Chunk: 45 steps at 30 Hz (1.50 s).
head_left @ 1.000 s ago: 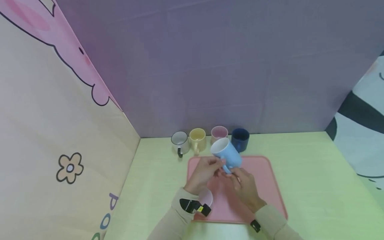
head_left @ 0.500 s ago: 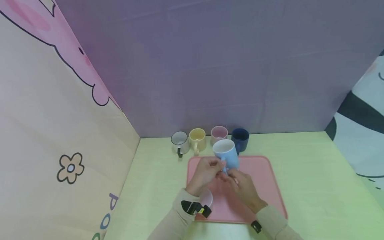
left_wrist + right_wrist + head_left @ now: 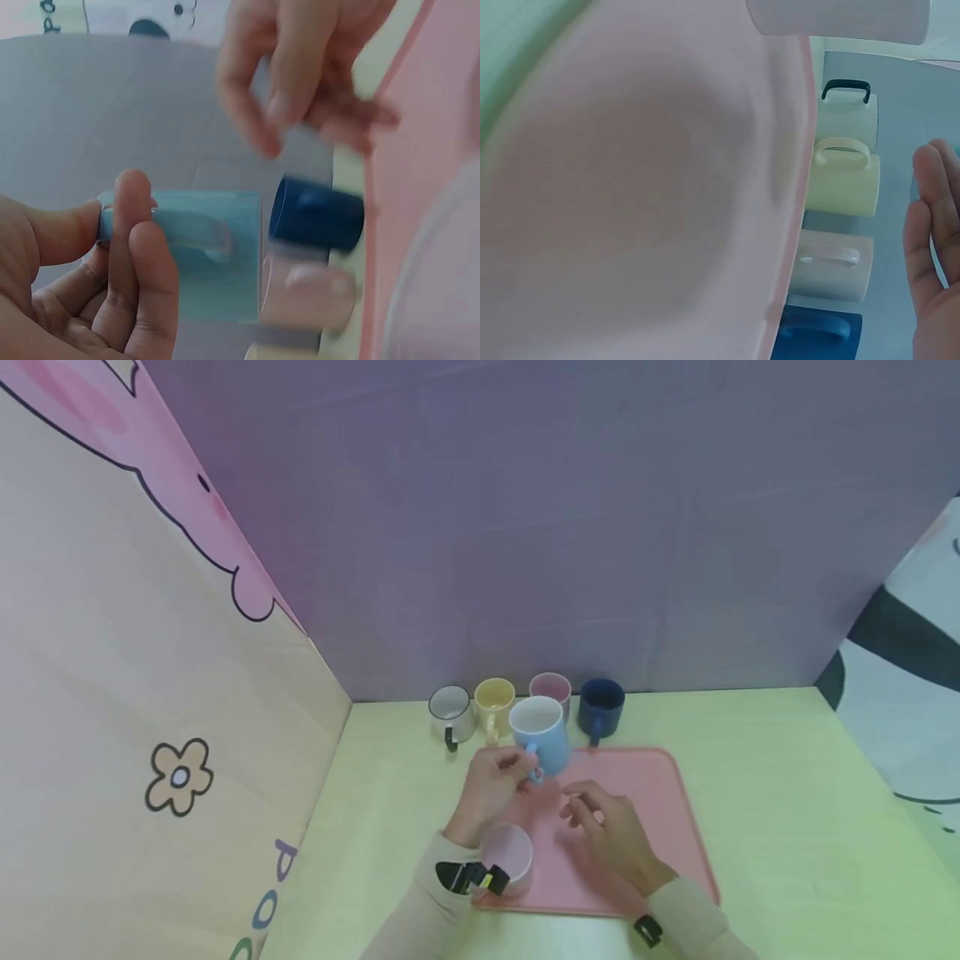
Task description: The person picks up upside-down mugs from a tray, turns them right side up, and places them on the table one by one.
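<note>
My left hand (image 3: pixel 487 793) pinches the handle of a light blue mug (image 3: pixel 551 747), thumb and fingers on it in the left wrist view. The mug is held above the pink tray (image 3: pixel 652 793), its white inside facing up and tilted toward me. To the right, my right hand (image 3: pixel 611 831) is apart from the mug, its fingers loosely bent around nothing. That hand (image 3: pixel 300 67) is blurred in the left wrist view. A pale pink mug (image 3: pixel 508 852) stands on the tray's near left part, beside my left wrist and partly covered by it.
Behind the tray stand a white mug with a black handle (image 3: pixel 459 724), a yellow mug (image 3: pixel 498 710), a pink mug (image 3: pixel 551 687) partly hidden by the held one, and a dark blue mug (image 3: pixel 602 714). A grey cloth wall (image 3: pixel 525 527) rises behind them.
The right hand has let go of the light blue mug. My left hand has carried the mug a little to the left and turned it more upright.
</note>
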Each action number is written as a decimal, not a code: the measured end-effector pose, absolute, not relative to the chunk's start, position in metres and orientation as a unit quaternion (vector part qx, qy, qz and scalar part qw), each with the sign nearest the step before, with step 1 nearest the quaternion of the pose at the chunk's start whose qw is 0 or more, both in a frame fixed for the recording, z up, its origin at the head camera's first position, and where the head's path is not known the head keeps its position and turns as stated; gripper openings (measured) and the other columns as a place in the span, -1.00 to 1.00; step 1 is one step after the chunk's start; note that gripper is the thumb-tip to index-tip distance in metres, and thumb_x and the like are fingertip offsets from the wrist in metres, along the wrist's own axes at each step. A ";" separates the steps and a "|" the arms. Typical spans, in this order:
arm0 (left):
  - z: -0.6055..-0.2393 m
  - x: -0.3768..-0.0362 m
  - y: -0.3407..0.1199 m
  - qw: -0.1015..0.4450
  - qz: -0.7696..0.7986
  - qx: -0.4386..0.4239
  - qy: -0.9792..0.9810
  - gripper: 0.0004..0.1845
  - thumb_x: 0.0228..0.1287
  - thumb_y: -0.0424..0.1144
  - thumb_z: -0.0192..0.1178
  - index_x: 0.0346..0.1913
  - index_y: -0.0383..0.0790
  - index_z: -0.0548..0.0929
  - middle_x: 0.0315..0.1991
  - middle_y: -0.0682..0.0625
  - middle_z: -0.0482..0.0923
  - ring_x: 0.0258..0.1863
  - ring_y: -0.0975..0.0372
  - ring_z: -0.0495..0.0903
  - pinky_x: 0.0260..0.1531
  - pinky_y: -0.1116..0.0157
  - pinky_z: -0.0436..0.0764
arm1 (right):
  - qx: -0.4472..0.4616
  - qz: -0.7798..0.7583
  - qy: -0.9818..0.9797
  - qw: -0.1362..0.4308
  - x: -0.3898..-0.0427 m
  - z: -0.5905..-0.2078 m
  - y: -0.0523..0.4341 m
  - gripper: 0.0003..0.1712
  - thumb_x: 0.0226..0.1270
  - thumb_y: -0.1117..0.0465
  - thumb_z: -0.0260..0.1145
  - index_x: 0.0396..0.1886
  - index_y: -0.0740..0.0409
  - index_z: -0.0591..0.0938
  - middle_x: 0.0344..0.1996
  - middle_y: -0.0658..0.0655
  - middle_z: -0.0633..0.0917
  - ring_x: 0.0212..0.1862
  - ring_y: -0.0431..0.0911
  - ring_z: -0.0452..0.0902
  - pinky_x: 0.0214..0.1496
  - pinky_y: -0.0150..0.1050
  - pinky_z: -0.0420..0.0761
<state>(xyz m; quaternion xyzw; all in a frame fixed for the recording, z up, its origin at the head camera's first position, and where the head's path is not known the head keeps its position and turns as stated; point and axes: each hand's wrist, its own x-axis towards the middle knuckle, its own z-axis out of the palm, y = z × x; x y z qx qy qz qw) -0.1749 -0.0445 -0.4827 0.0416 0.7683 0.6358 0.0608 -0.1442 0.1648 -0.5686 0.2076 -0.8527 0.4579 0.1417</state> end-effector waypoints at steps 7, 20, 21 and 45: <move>-0.486 -0.175 -0.081 0.017 0.619 0.016 0.785 -0.81 0.45 -0.29 0.23 -0.23 -0.36 0.77 -0.30 -0.22 0.75 -0.35 0.09 0.71 -0.19 0.12 0.77 | 0.195 0.470 -0.856 0.097 -0.139 -0.574 0.171 -0.80 0.48 0.40 0.22 -0.04 0.08 0.67 -0.50 -0.09 0.77 -0.47 -0.34 0.63 -0.40 -0.38 0.64; -0.524 -0.159 -0.132 -0.044 0.601 -0.084 0.793 -0.81 0.45 -0.34 0.22 -0.25 -0.42 0.75 -0.31 -0.24 0.75 -0.39 0.16 0.70 -0.21 0.14 0.77 | 0.182 0.476 -0.856 0.093 -0.135 -0.588 0.181 -0.80 0.45 0.43 0.22 -0.05 0.18 0.68 -0.52 -0.15 0.76 -0.44 -0.38 0.63 -0.35 -0.37 0.67; -0.528 -0.158 -0.134 -0.045 0.600 -0.092 0.794 -0.81 0.45 -0.34 0.22 -0.24 -0.42 0.75 -0.30 -0.24 0.75 -0.38 0.17 0.71 -0.21 0.14 0.77 | 0.179 0.475 -0.857 0.090 -0.135 -0.589 0.182 -0.80 0.45 0.43 0.22 -0.05 0.18 0.68 -0.52 -0.15 0.76 -0.44 -0.39 0.63 -0.36 -0.37 0.66; -0.580 -0.164 -0.156 -0.057 0.574 -0.206 0.790 -0.81 0.45 -0.33 0.22 -0.23 -0.42 0.75 -0.32 -0.20 0.76 -0.53 0.32 0.65 -0.32 0.16 0.75 | 0.164 0.474 -0.861 0.086 -0.129 -0.595 0.188 -0.79 0.44 0.43 0.22 -0.07 0.15 0.69 -0.52 -0.10 0.77 -0.49 -0.33 0.63 -0.45 -0.38 0.59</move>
